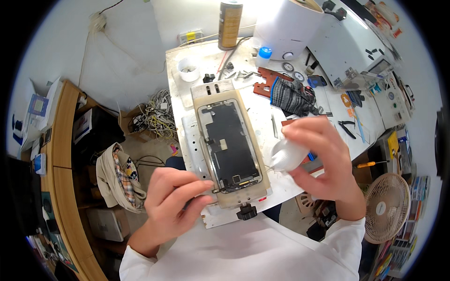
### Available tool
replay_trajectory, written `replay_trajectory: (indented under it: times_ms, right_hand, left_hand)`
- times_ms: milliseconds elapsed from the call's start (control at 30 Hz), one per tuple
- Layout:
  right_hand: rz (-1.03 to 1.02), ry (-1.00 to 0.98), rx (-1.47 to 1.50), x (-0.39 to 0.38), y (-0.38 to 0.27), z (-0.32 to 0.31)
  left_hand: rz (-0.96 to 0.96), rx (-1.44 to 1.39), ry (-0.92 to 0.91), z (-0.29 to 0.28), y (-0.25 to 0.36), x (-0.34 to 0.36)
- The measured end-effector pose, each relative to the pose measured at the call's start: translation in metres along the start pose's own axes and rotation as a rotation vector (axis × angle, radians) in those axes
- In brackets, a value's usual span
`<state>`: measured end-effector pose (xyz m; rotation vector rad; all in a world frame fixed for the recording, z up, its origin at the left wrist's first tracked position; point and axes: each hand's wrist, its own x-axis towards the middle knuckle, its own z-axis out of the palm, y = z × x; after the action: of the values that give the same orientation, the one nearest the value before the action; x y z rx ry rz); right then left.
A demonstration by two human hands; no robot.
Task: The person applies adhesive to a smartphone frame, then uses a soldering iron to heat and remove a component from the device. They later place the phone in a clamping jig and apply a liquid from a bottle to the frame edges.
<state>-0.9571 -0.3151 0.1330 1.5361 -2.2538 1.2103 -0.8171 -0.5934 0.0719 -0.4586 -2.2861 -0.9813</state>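
Person at the desk (281, 185), white sleeves, both hands over the work. Phone screen panel (229, 154) sits in a beige clamp fixture (213, 99), dark back face up, long side running away from the person and leaning a little left at the far end. Gold-coloured contacts and a ribbon show at the near end. Black knob (246, 211) sticks out of the fixture's near end.

Left hand (176, 199): at the panel's near left corner, fingers curled, thumb and index tips close to each other right by the fixture edge. Can't tell if anything thin is pinched between them.

Right hand (321, 161): off the fixture's right side, pinching a white object (287, 155), fingertips above, thumb below. Object is ribbed and partly covered by the hand, exact kind unclear. Something thin runs from its lower left toward the fixture.

Around it: tweezers (274, 125) lie just right of the fixture, dark striped glove (293, 96) beyond them, partly over a red-brown plate (266, 80). Pliers (347, 129) farther right. Far side of the desk: white cup (188, 70) with small bits in it, brown spray can (229, 25) upright, blue-capped bottle (263, 56) in front of a big white cylinder (288, 28).
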Motion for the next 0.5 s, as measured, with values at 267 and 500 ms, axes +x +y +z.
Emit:
replay_trajectory:
  times_ms: [267,500]
  right_hand:
    - [0.402,0.353,0.156,0.003,0.061,-0.013]
    - [0.618,0.154,-0.020,-0.009,0.154,0.062]
  left_hand:
    - [0.081,0.027,0.125,-0.013,0.004,0.039]
    - [-0.019,-0.019,0.212,-0.004,-0.007,0.012]
